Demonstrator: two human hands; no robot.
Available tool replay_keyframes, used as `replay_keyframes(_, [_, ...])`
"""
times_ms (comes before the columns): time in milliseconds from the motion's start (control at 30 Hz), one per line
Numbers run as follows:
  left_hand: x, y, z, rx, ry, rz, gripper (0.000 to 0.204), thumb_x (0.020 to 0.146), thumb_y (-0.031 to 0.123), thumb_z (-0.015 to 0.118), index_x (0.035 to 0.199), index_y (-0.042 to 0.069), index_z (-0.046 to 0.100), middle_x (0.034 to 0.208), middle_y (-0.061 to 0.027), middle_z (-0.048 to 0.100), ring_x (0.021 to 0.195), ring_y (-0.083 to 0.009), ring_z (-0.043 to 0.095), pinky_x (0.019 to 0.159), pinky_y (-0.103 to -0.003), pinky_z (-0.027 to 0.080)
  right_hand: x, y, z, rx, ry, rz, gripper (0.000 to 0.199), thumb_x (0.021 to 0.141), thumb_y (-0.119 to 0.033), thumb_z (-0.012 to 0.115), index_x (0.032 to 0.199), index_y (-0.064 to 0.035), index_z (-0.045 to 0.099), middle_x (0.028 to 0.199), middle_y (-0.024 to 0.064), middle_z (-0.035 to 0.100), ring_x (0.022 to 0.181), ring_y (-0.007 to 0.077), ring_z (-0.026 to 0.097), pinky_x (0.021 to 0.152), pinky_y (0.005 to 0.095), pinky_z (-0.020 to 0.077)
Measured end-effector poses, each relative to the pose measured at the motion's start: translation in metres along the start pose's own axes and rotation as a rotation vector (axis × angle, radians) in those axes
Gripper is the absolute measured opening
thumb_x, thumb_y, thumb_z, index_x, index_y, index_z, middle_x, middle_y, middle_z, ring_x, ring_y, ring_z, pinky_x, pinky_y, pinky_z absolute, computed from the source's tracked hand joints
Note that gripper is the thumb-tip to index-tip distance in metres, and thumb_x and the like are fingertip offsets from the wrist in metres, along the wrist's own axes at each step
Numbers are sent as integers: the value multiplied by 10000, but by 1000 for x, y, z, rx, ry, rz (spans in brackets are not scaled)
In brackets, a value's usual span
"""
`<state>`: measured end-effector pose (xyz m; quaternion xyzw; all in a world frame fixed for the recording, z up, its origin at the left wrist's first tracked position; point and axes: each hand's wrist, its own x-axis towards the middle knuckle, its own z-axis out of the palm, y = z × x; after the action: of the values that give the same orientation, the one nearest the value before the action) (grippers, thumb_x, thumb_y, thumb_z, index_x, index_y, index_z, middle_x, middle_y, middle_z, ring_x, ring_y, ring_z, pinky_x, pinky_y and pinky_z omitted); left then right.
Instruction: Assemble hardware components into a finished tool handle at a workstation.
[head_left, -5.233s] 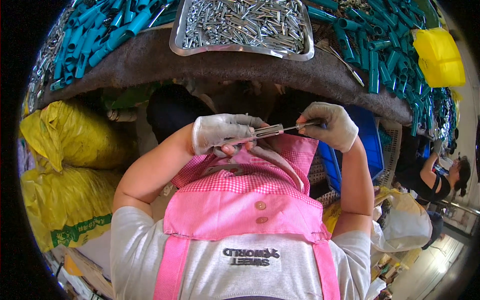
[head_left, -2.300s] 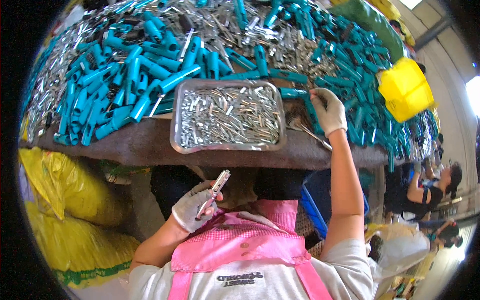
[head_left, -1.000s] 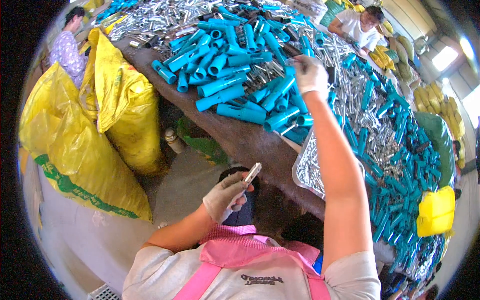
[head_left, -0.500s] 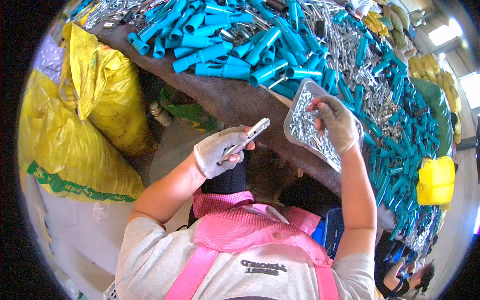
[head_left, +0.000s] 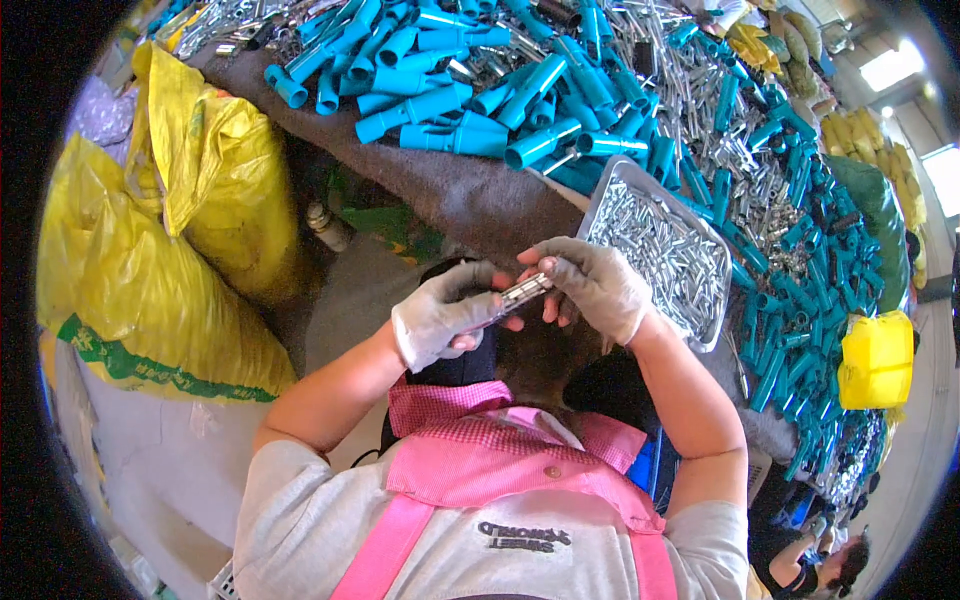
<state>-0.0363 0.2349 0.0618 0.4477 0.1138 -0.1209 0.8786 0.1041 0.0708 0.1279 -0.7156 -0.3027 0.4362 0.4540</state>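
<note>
Both hands wear pale work gloves and meet above my lap. My left hand (head_left: 440, 320) grips a slim silver metal rod (head_left: 520, 294) that points up and to the right. My right hand (head_left: 592, 284) closes its fingertips on the rod's upper end. Just right of my right hand lies a shallow metal tray (head_left: 612, 190) filled with several small silver pins. Teal plastic tubes (head_left: 470, 135) lie heaped on the grey felt-covered table (head_left: 490, 205) beyond my hands.
Yellow sacks (head_left: 150, 260) stand at the left beside the table. A yellow plastic container (head_left: 875, 360) sits at the table's right end. Loose silver metal parts (head_left: 690, 90) are mixed among the teal tubes. Another person (head_left: 830, 565) is at the lower right.
My right hand left the tray of pins and came to the tip of the rod in my left hand. The view has swung slightly, both hands now meeting in the middle.
</note>
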Motion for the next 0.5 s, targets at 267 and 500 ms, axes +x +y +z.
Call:
replay_keyframes(267, [-3,1,-15,-254,165,51,220,903,173,555,1111,120,504,931,-168,631,432,-66,411,356,-169,272,122,-20,-66,-1524,425,-537,362,750,-149,638,1107,-155,584,1153,70,531,1141,298,484,977,401,386])
replay_keyframes(500, [-5,1,-16,-228,185,111,248,914,192,522,1117,62,464,804,-114,583,407,-67,362,349,-180,249,46,-45,-70,-877,375,-736,429,796,-126,627,1212,-139,520,1095,151,551,1042,365,513,885,413,431])
